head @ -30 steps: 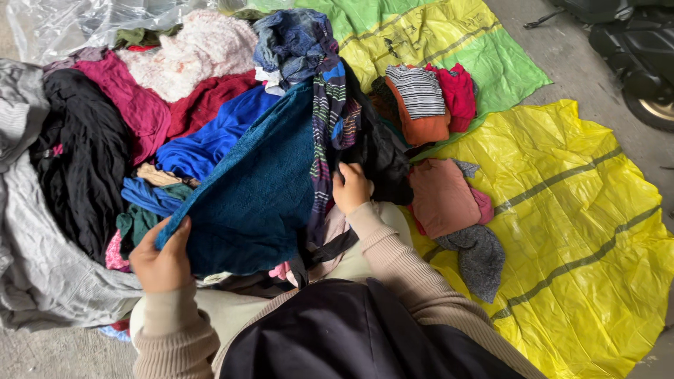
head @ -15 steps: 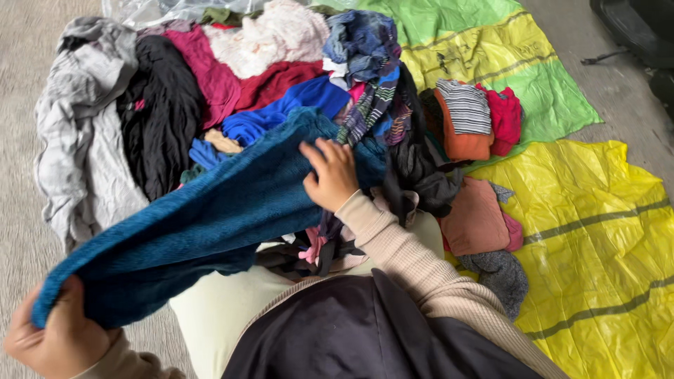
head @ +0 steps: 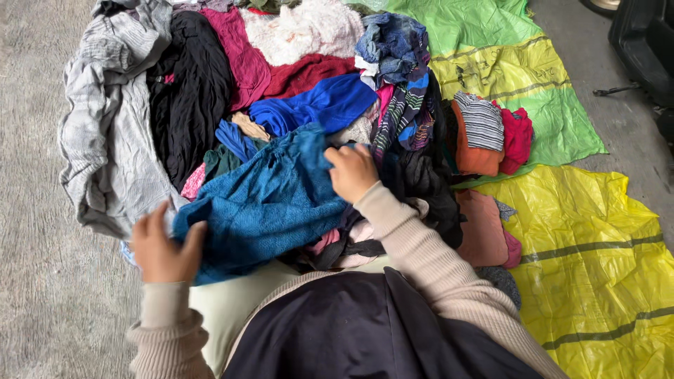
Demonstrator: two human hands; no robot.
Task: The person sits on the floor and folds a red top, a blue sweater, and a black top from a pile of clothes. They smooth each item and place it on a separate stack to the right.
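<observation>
**Teal knit pulled back onto the heap, both hands on its ends**

Since half a sec ago the teal-blue fuzzy knit garment [head: 263,203] has come down from its stretched-out span toward the lower left and now lies bunched on the pile; the left hand [head: 163,245] has come up and in from the frame corner, and the camera has tipped a bit so more of the yellow plastic sheet [head: 597,245] shows.

Grip: right hand [head: 351,170] is pinching the garment's upper right edge, fingers curled into the fabric. Left hand sits at the lower left edge, fingers spread and bent over the hem; looks like a loose hold, but can't tell if it's clamped or just resting.

Key relation: garment's long axis runs diagonally, lower left to upper right, w/ one hand at each end. It lies between the hands, over the person's lap side of the heap.

Edges & room: grey ribbed knit sweater [head: 109,140] touches the left end, black crinkled top [head: 189,105] just above, royal-blue cloth [head: 316,105] just beyond the right hand, dark striped scarf [head: 400,119] beside it. Open space: bare grey concrete floor [head: 42,295] to the left, yellow sheet well off to the right past the folded rust and pink pieces [head: 484,224].
</observation>
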